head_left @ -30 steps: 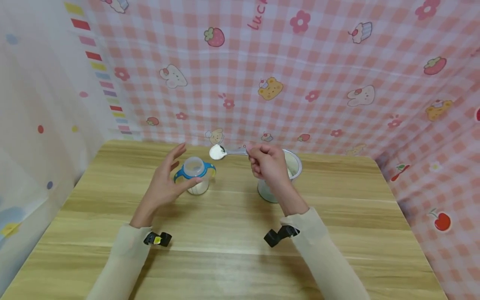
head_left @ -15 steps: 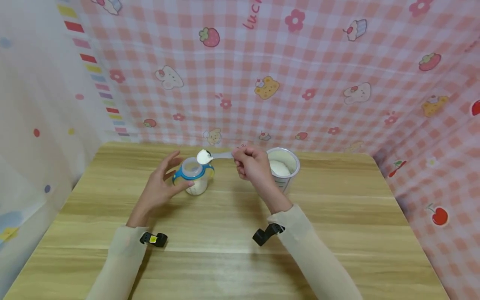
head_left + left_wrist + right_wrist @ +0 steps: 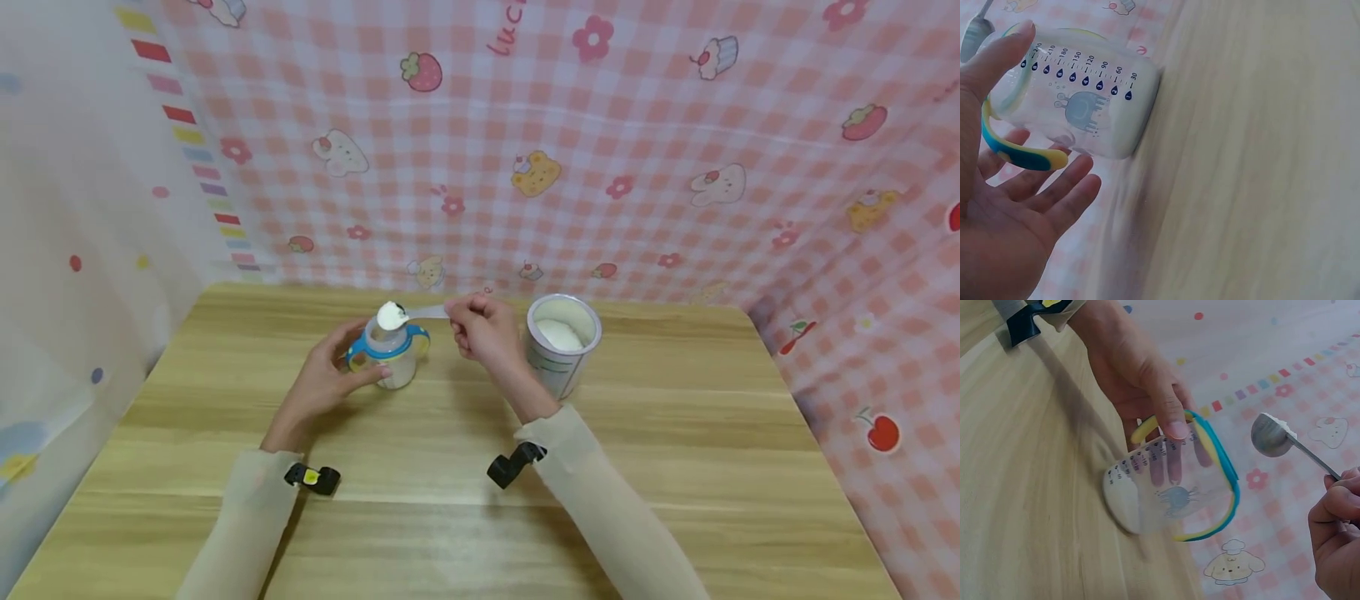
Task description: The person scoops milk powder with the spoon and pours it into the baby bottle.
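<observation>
A wooden table (image 3: 420,533) is backed by a pink checked cloth (image 3: 480,150) on the far side and bordered on the left by a white cloth (image 3: 82,183). At the far right of the pair of vessels, an open canister (image 3: 558,371) is seen upright, partly filled with white powder (image 3: 558,335). To its left, the handled bottle (image 3: 401,372) is stood upright, with a pale layer at its base. Part of the bottle's mouth is blocked from the head view by the heaped bowl of a spoon (image 3: 426,313), held above it. The bottle is clasped by the left hand (image 3: 318,379), thumb on the near wall and fingers round the far side. The spoon's handle is pinched by the right hand (image 3: 489,332).

Compared with a second ago, the spoon has been carried left to the bottle, the left hand has been drawn closer around it, and the canister, formerly half covered by the right hand, is left fully exposed.
</observation>
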{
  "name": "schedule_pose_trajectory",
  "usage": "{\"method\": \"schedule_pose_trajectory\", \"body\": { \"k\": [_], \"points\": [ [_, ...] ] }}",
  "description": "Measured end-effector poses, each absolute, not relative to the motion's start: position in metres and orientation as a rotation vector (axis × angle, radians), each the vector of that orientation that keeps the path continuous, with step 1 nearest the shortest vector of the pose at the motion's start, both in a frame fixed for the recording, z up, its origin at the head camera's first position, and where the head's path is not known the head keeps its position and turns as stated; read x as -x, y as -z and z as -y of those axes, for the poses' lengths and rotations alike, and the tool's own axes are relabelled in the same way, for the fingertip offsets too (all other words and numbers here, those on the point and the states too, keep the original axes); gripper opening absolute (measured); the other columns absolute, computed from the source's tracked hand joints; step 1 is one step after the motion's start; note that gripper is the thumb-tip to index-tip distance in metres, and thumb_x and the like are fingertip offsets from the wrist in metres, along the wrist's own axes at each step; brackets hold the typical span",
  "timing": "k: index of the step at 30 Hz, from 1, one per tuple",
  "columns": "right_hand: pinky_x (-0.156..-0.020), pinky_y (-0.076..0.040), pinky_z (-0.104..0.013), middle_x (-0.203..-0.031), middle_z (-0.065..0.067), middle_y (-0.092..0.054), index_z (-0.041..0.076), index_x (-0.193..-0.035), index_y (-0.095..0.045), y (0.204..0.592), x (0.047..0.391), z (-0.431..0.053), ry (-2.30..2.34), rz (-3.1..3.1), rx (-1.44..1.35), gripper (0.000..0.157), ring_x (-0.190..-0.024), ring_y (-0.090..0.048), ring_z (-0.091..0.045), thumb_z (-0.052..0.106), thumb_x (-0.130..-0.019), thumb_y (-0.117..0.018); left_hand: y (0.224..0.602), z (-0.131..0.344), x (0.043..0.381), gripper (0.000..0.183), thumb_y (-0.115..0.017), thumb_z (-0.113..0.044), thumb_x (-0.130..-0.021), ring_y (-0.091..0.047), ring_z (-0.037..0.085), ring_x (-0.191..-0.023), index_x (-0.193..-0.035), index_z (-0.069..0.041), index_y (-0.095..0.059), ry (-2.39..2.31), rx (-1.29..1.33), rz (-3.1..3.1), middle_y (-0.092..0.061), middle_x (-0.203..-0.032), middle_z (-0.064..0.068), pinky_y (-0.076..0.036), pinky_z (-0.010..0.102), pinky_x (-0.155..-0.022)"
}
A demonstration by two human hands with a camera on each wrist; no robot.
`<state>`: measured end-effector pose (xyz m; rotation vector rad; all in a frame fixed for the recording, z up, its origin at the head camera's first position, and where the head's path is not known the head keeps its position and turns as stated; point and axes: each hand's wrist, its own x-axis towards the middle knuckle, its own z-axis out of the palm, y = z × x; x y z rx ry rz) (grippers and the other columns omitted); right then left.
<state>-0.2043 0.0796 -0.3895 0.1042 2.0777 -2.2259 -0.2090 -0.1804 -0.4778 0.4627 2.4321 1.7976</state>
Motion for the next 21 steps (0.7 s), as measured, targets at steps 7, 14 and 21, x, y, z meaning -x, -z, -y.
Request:
{"method": "schedule_pose_trajectory", "body": {
  "k": [7, 14, 21],
  "points": [
    [-0.044, -0.036, -0.018, -0.066, 0.001, -0.055, -0.005, -0.096, -0.068, 0.396, 0.207, -0.072, 2.196, -2.153, -0.058, 0.020, -0.050, -0.044, -0.008, 0.014, -0.101, -0.064, 0.477, 0.176, 0.210, 0.076, -0.085, -0.018, -0.085, -0.050, 0.027, -0.135, -0.151, -0.016, -0.046, -1.785, -0.436, -2.419, -0.054, -0.148, 0.012, -0.040, 0.044, -0.115],
    [-0.043, -0.034, -0.019, -0.062, 0.002, -0.052, 0.000, -0.089, -0.066, 0.404, 0.206, -0.067, 2.127, -2.276, 0.078, 0.025, -0.049, -0.042, -0.009, 0.021, -0.101, -0.065, 0.480, 0.177, 0.209, 0.070, -0.086, -0.019, -0.085, -0.051, 0.030, -0.135, -0.147, -0.017, -0.052, -1.805, -0.409, -2.402, -0.057, -0.145, 0.011, -0.036, 0.055, -0.120],
    [-0.045, -0.036, -0.021, -0.062, 0.002, -0.053, 0.003, -0.090, -0.070, 0.411, 0.204, -0.067, 2.049, -2.402, 0.144, 0.025, -0.050, -0.044, -0.010, 0.024, -0.101, -0.065, 0.479, 0.176, 0.208, 0.068, -0.085, -0.021, -0.086, -0.051, 0.032, -0.136, -0.146, -0.017, -0.053, -1.792, -0.394, -2.418, -0.058, -0.145, 0.011, -0.034, 0.059, -0.121]
  ]
}}
